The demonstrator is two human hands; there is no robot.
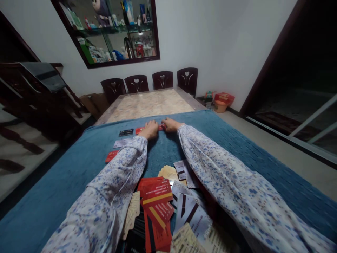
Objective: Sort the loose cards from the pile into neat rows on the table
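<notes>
Both my arms, in floral sleeves, reach out across a blue cloth on the table. My left hand and my right hand meet at the far edge of the cloth, fingers curled down on a red card lying between them. Another red card lies just left of my left hand. Further left lie a black card, a pale card and a red card. A heap of several cards, red, white and cream, sits close to me between my arms.
Beyond the cloth the marbled table top runs to several dark chairs at the wall. A glass cabinet hangs above. A red basket stands on the floor at the right, a dark staircase at the left.
</notes>
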